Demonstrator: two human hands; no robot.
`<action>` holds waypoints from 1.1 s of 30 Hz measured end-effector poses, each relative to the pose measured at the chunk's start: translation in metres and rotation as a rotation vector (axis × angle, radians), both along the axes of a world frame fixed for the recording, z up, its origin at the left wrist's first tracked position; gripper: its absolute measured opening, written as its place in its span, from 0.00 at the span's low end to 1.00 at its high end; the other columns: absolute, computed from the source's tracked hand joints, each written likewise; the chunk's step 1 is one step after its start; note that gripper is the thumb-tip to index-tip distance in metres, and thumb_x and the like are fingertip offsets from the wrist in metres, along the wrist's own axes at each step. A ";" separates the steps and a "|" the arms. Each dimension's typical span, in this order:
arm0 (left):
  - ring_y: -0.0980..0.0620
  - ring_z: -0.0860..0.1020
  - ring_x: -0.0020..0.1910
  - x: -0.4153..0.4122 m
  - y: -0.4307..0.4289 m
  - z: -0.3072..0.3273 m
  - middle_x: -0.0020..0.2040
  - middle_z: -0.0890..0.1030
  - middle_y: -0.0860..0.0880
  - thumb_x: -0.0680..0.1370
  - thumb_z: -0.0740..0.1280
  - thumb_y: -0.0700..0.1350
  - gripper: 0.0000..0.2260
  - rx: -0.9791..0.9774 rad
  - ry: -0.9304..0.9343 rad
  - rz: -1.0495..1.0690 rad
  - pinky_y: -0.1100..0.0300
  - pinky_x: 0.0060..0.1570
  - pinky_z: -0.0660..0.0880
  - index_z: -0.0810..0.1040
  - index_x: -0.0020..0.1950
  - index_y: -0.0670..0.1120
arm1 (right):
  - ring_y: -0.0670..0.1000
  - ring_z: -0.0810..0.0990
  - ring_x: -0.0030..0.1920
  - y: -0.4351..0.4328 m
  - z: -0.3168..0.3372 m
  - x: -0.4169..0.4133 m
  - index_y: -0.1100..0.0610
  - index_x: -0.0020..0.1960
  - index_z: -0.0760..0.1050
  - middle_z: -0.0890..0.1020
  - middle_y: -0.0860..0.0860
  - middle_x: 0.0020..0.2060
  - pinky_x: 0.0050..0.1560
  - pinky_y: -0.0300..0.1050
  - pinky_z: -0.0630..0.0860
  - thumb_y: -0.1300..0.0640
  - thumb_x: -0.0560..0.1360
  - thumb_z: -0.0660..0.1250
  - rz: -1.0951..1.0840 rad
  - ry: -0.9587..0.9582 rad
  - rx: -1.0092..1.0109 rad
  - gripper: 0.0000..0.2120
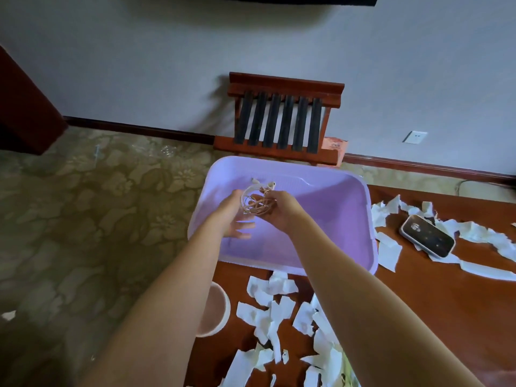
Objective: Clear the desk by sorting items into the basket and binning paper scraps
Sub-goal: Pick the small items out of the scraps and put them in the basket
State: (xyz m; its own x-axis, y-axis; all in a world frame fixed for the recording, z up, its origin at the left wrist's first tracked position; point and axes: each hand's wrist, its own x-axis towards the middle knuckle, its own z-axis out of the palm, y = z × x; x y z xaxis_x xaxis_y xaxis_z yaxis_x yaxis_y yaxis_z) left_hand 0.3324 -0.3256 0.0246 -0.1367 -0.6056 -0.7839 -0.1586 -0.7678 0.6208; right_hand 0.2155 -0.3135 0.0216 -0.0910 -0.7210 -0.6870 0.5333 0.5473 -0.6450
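Observation:
A purple plastic basket (335, 191) stands at the far left end of the brown desk (418, 303). Both my hands are over its inside. My left hand (234, 216) and my right hand (279, 210) together hold a coiled white cable (255, 201) with its plugs sticking up at the far side. Several torn white paper scraps (268, 308) lie on the desk in front of the basket, and more paper scraps (480, 236) lie to the right. A phone (427, 236) with a dark screen rests among those on the right.
A round pinkish bin (215, 311) stands on the patterned carpet beside the desk's left edge. A wooden luggage rack (282, 121) with black straps is against the wall behind the basket. One paper scrap (8, 315) lies on the floor at the left.

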 end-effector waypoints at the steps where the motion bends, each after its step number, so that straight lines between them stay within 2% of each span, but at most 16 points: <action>1: 0.48 0.78 0.39 -0.003 -0.004 -0.003 0.41 0.78 0.46 0.80 0.54 0.52 0.14 -0.048 -0.016 0.044 0.53 0.38 0.76 0.74 0.47 0.46 | 0.56 0.76 0.38 -0.003 -0.006 -0.001 0.64 0.52 0.72 0.76 0.59 0.39 0.40 0.49 0.75 0.70 0.78 0.50 0.016 0.009 0.011 0.12; 4: 0.51 0.74 0.33 -0.008 -0.018 -0.013 0.34 0.80 0.47 0.79 0.57 0.41 0.09 -0.127 -0.151 0.199 0.62 0.29 0.73 0.76 0.48 0.42 | 0.54 0.76 0.32 -0.008 -0.019 0.002 0.64 0.44 0.72 0.74 0.58 0.35 0.36 0.46 0.73 0.70 0.78 0.51 0.086 0.097 0.058 0.12; 6: 0.48 0.77 0.38 -0.008 -0.024 -0.020 0.50 0.82 0.43 0.80 0.58 0.39 0.12 -0.191 -0.287 0.160 0.61 0.31 0.75 0.75 0.60 0.37 | 0.49 0.75 0.22 -0.009 -0.026 0.008 0.61 0.39 0.70 0.71 0.56 0.31 0.29 0.41 0.71 0.68 0.79 0.54 0.120 0.168 0.103 0.12; 7: 0.46 0.79 0.46 -0.008 -0.024 -0.020 0.59 0.80 0.41 0.81 0.58 0.40 0.14 -0.226 -0.381 0.138 0.58 0.39 0.76 0.73 0.64 0.37 | 0.48 0.75 0.20 -0.010 -0.030 0.012 0.61 0.39 0.72 0.72 0.56 0.31 0.28 0.39 0.72 0.66 0.79 0.57 0.140 0.204 0.116 0.11; 9: 0.43 0.75 0.63 -0.009 -0.022 -0.021 0.66 0.75 0.39 0.82 0.56 0.39 0.16 -0.332 -0.570 -0.028 0.56 0.58 0.71 0.72 0.67 0.36 | 0.53 0.81 0.34 -0.013 -0.039 0.016 0.65 0.47 0.78 0.77 0.58 0.37 0.37 0.45 0.78 0.61 0.78 0.60 0.208 0.375 0.129 0.10; 11: 0.41 0.72 0.66 -0.011 -0.020 -0.025 0.65 0.74 0.37 0.81 0.56 0.39 0.16 -0.363 -0.631 -0.099 0.55 0.62 0.67 0.73 0.66 0.34 | 0.57 0.79 0.45 -0.012 -0.042 0.015 0.65 0.48 0.77 0.78 0.59 0.41 0.44 0.47 0.74 0.58 0.77 0.60 0.356 0.705 0.134 0.11; 13: 0.42 0.71 0.67 -0.012 -0.016 -0.027 0.66 0.74 0.38 0.80 0.58 0.36 0.15 -0.441 -0.710 -0.138 0.56 0.63 0.66 0.72 0.66 0.36 | 0.58 0.72 0.44 -0.012 -0.040 0.013 0.62 0.43 0.74 0.75 0.60 0.39 0.43 0.44 0.68 0.58 0.77 0.59 0.462 0.890 0.072 0.10; 15: 0.43 0.71 0.66 -0.014 -0.014 -0.025 0.66 0.74 0.40 0.79 0.57 0.34 0.16 -0.489 -0.721 -0.171 0.58 0.62 0.67 0.72 0.67 0.38 | 0.55 0.68 0.43 -0.011 -0.038 0.013 0.61 0.41 0.71 0.72 0.58 0.35 0.42 0.42 0.66 0.57 0.77 0.59 0.500 0.880 0.045 0.09; 18: 0.43 0.72 0.64 -0.013 -0.012 -0.019 0.65 0.75 0.40 0.80 0.56 0.33 0.16 -0.546 -0.741 -0.221 0.58 0.60 0.69 0.72 0.66 0.39 | 0.56 0.74 0.40 -0.010 -0.040 0.013 0.61 0.38 0.72 0.75 0.58 0.36 0.43 0.43 0.70 0.58 0.76 0.61 0.491 0.806 0.052 0.10; 22: 0.42 0.71 0.66 -0.007 -0.007 -0.014 0.66 0.75 0.40 0.79 0.60 0.36 0.17 -0.551 -0.792 -0.359 0.55 0.63 0.67 0.72 0.67 0.40 | 0.56 0.74 0.42 -0.006 -0.034 0.006 0.59 0.31 0.66 0.73 0.57 0.32 0.41 0.44 0.71 0.62 0.76 0.59 0.502 0.817 0.081 0.15; 23: 0.42 0.70 0.67 -0.006 -0.005 -0.011 0.67 0.74 0.41 0.78 0.61 0.36 0.18 -0.548 -0.774 -0.372 0.55 0.64 0.66 0.71 0.68 0.40 | 0.55 0.73 0.44 -0.005 -0.032 0.004 0.56 0.31 0.65 0.73 0.56 0.35 0.43 0.45 0.73 0.63 0.76 0.59 0.511 0.808 0.077 0.15; 25: 0.43 0.69 0.68 -0.005 -0.002 -0.004 0.68 0.73 0.41 0.78 0.60 0.34 0.20 -0.543 -0.696 -0.367 0.55 0.67 0.65 0.70 0.70 0.41 | 0.53 0.71 0.47 -0.002 -0.023 -0.001 0.54 0.39 0.71 0.73 0.55 0.45 0.55 0.47 0.75 0.64 0.78 0.58 0.511 0.783 0.054 0.11; 26: 0.43 0.69 0.68 -0.005 0.001 0.000 0.68 0.73 0.42 0.78 0.59 0.34 0.20 -0.551 -0.664 -0.359 0.55 0.68 0.65 0.70 0.70 0.41 | 0.53 0.71 0.48 0.001 -0.017 -0.003 0.55 0.47 0.75 0.72 0.55 0.47 0.58 0.48 0.74 0.65 0.78 0.57 0.506 0.767 0.039 0.09; 27: 0.44 0.70 0.67 -0.006 0.004 0.005 0.68 0.73 0.42 0.78 0.59 0.34 0.19 -0.561 -0.642 -0.349 0.57 0.67 0.65 0.71 0.69 0.42 | 0.53 0.72 0.48 0.003 -0.014 -0.005 0.58 0.56 0.76 0.72 0.55 0.48 0.57 0.47 0.74 0.65 0.78 0.57 0.493 0.747 0.026 0.12; 29: 0.44 0.73 0.65 -0.009 0.010 0.016 0.65 0.75 0.43 0.78 0.60 0.34 0.18 -0.587 -0.589 -0.312 0.60 0.61 0.68 0.73 0.67 0.42 | 0.55 0.75 0.45 0.009 -0.005 -0.008 0.61 0.63 0.75 0.75 0.55 0.45 0.51 0.47 0.76 0.67 0.78 0.57 0.478 0.734 0.023 0.17; 33: 0.48 0.77 0.54 -0.014 0.026 0.036 0.59 0.78 0.45 0.78 0.59 0.34 0.15 -0.620 -0.479 -0.235 0.64 0.45 0.71 0.77 0.62 0.42 | 0.53 0.77 0.37 0.030 0.021 -0.017 0.63 0.61 0.77 0.77 0.55 0.39 0.37 0.41 0.74 0.68 0.78 0.57 0.433 0.714 -0.017 0.15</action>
State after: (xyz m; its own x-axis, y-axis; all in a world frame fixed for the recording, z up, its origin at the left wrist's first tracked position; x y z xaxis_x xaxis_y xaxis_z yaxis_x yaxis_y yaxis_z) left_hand 0.3181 -0.2994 0.0602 -0.0489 -0.9456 -0.3216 -0.6284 -0.2211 0.7458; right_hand 0.1988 -0.2840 0.0428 -0.2130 -0.8019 -0.5583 -0.2616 0.5973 -0.7581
